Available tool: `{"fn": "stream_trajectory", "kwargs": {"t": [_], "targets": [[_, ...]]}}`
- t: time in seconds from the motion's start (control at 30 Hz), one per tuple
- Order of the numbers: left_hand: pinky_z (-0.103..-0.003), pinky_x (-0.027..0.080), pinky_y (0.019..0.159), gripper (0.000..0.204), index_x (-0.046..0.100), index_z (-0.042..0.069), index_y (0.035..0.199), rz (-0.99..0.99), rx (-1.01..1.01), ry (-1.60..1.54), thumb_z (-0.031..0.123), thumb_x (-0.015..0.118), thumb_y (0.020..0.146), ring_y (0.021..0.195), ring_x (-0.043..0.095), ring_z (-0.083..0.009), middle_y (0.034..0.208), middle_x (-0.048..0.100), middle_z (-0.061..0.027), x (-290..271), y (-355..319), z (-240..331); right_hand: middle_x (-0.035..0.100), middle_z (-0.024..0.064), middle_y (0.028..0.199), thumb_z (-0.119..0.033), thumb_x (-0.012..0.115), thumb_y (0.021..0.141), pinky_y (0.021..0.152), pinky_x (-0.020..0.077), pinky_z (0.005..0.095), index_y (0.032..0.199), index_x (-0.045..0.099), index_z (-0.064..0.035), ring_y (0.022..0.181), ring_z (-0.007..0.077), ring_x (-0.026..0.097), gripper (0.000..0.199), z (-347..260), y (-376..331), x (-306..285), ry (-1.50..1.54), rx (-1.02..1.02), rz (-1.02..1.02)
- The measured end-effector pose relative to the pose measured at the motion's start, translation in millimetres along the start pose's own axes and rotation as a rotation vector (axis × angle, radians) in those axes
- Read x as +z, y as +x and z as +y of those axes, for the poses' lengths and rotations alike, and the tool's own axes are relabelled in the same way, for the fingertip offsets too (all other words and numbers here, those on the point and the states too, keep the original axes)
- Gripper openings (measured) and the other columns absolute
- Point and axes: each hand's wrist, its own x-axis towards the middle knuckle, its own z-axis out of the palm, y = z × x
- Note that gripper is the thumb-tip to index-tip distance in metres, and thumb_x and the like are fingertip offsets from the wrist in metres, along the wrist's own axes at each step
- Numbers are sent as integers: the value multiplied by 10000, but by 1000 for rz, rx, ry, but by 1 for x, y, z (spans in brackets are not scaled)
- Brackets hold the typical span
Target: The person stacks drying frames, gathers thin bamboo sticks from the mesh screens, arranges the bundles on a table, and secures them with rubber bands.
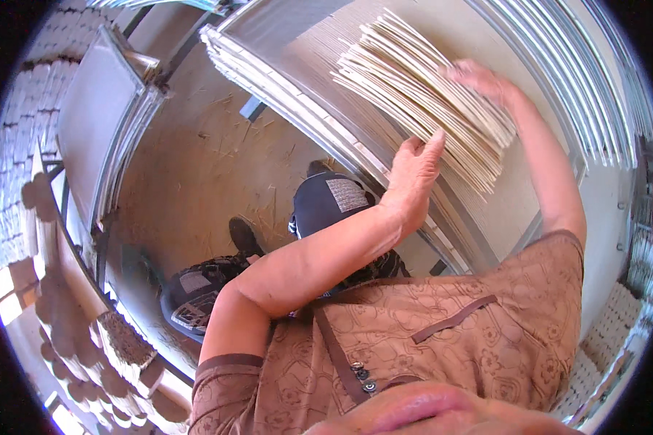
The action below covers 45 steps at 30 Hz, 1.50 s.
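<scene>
A wide layer of thin, pale, straight sticks (421, 90) lies slantwise on a flat mesh-covered frame (326, 58) in front of me. My left hand (417, 177) is at the near edge of the sticks. Its thumb stands apart from the bent fingers and touches the sticks; some fingertips are hidden. Across the layer, my right hand (482, 81) reaches over the far right side. Its fingers lie stretched along the sticks, slightly blurred. Several stick ends stand out unevenly at both ends of the layer.
More framed screens stand stacked at the left (98, 119). A pile of light-edged frames (588, 72) rises at the right. Round-ended bundles (65, 304) fill the lower left. Loose stick bits (203, 138) litter the brown floor. My knees (334, 203) are close to the frame's near edge.
</scene>
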Motion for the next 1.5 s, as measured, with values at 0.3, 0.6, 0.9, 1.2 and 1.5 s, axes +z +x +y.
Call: {"fn": "stream_trajectory", "kwargs": {"t": [0.3,0.6,0.9,1.2,1.5], "targets": [[-407,471,982,745,403,-15,1360,92,151,64,364,753,821,1141,564,-260,1250,570,-171,20,-27,7,599,132,1280,-246,654,885,1011,438,337,1400,455,10,1178,214,570,609,11,-65,44,296,-86,44],[-394,372,1101,866,269,-50,1428,217,379,106,386,715,828,1299,468,-368,1341,502,-267,3,-94,35,515,192,1353,-170,646,923,962,493,363,1475,297,25,1173,262,569,682,-109,-98,89,543,-248,12],[-396,271,1159,758,177,-1,1490,417,1111,31,248,638,943,1383,328,-291,1450,366,-219,-85,-232,79,554,175,1309,-189,675,901,998,455,354,1401,407,52,1164,238,574,616,-302,-118,207,325,-603,-380],[-359,332,1115,632,209,-10,1458,980,1398,52,225,569,995,1316,397,-228,1382,430,-178,-202,-475,22,630,134,1184,-192,723,873,930,493,298,1323,482,64,1037,194,630,571,-464,-245,453,15,-928,-819],[-368,283,1149,748,3,11,1522,1575,1429,-72,233,510,1019,1371,357,-277,1472,346,-232,-302,-645,-71,644,135,1119,-190,720,890,823,541,298,1290,512,59,953,180,645,515,-514,-348,703,-125,-940,-1298]]}}
